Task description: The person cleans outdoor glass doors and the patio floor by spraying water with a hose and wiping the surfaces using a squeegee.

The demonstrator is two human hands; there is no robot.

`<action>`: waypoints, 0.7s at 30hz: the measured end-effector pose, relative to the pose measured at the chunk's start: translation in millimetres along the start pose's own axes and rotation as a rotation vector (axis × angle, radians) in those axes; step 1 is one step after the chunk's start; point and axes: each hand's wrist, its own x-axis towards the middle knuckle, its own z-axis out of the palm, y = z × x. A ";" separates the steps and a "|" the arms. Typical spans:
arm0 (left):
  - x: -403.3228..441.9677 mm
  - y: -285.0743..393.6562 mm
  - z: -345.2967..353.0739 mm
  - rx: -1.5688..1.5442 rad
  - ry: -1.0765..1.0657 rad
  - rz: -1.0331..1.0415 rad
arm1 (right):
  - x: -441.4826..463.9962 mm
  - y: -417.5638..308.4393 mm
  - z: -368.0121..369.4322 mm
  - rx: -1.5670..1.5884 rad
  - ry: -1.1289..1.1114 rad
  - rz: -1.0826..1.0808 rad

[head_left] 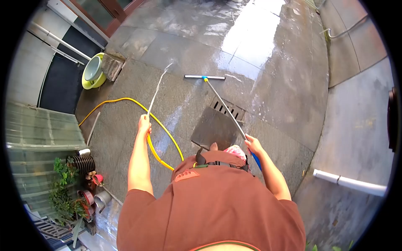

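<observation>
spraying hose (pixel 125 99): left grip (pixel 144 124) closed round it; slack loop could cause tripping.
squeegee (pixel 204 77): right grip (pixel 253 144) closed round it; drain (pixel 218 106) slots could catch it.

Datum: clock directions are taken from the person, forward being 12 o'clock.
Squeegee head (pixel 193 77): set on the floor (pixel 176 62) at 12 o'clock, beyond the drain grate.
Squeegee pole (pixel 226 108): run back over the grate to the right hand (pixel 253 144).
Drain grate (pixel 217 105): set in the floor, at 12 o'clock.
Slab (pixel 215 126): placed on the near side of the grate.
Hose (pixel 151 147): held in the left hand (pixel 144 125); an arc is laid toward 10 o'clock.
Basins (pixel 93 69): nested, between 10 and 11 o'clock; block (pixel 112 67) placed beside them.
Doorway (pixel 102 14): located at 11 o'clock.
Plants (pixel 63 190): grouped with pots (pixel 86 197) at 9 o'clock.
Pipe (pixel 349 183): located at 3 o'clock.
</observation>
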 end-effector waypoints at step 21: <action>192.9 233.7 121.1 -0.265 0.112 -0.167 | 400.2 -335.6 -166.7 -0.566 -0.056 -0.055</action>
